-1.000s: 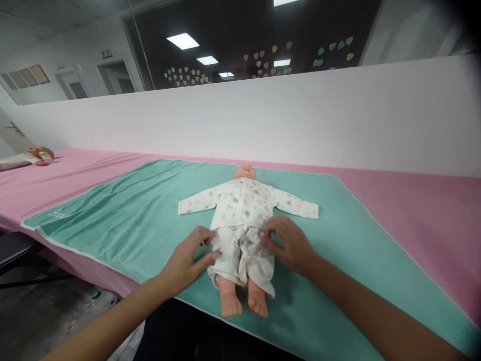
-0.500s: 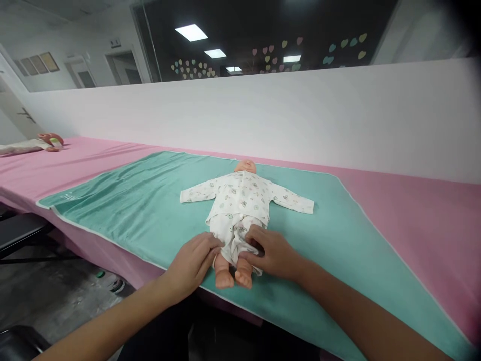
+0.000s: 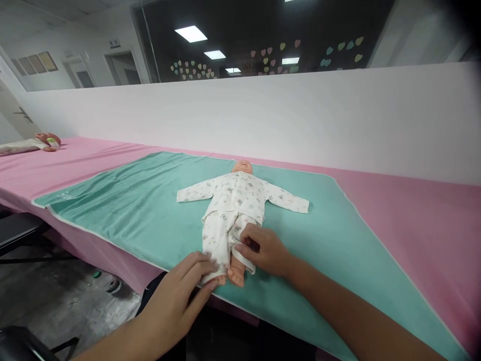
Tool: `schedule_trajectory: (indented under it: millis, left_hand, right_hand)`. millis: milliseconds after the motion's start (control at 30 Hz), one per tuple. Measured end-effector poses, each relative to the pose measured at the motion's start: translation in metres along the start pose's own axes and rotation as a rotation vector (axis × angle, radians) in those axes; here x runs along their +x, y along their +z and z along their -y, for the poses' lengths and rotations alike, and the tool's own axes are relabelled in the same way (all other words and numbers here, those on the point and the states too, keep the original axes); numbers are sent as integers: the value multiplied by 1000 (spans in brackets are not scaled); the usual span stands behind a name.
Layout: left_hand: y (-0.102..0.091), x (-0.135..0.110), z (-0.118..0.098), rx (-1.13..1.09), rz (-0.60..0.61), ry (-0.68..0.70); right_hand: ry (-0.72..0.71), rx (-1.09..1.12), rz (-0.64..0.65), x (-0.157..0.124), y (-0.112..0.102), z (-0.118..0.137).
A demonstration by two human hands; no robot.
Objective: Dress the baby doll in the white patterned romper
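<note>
A baby doll [image 3: 242, 166] lies on its back, its head away from me. It wears a white patterned long-sleeved top [image 3: 238, 193] with both sleeves spread out, and matching baby trousers [image 3: 217, 233]. My left hand [image 3: 188, 286] grips the cuff of the left trouser leg, which reaches the ankle; the toes stick out beneath. With thumb and fingers closed, my right hand [image 3: 265, 248] holds the bunched right trouser leg. Below that hem the doll's right-side foot [image 3: 236, 276] and lower shin are bare.
Beneath the doll spreads a green towel [image 3: 150, 200] over a pink table cover [image 3: 406, 215]. Another doll [image 3: 48, 139] lies at the far left. A white wall [image 3: 240, 115] with a window stands behind. A black chair [image 3: 22, 230] is at the left.
My left hand has moved down toward the doll's foot, drawing the left trouser leg straight to the ankle. My right hand stays at the right trouser leg, whose hem has opened around the shin.
</note>
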State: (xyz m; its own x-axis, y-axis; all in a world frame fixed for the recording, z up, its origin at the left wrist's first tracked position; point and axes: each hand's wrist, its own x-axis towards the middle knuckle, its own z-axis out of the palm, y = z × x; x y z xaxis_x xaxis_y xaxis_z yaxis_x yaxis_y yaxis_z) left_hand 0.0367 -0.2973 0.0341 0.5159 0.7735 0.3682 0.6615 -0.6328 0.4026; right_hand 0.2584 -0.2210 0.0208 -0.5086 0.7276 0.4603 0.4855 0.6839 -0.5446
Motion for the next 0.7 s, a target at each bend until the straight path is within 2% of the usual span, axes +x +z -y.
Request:
schedule_trajectory:
  millis: [67, 167, 333, 433, 533, 700]
  left_hand:
    - [8, -9, 7, 85, -46, -46]
    - [15, -17, 15, 166, -55, -84]
    - [26, -15, 15, 159, -113, -115]
    - [33, -13, 13, 119, -168, -139]
    - [33, -13, 12, 70, -198, -81]
    - [15, -15, 20, 130, -266, 53]
  right_hand:
    - [-91, 3, -43, 0, 4, 8]
    - [-180, 19, -27, -1, 13, 25]
    - [25, 11, 19, -2, 23, 44]
    - [-1, 18, 84, -4, 21, 44]
    - [-73, 0, 101, -6, 19, 42]
    - [-147, 79, 178, -10, 17, 43]
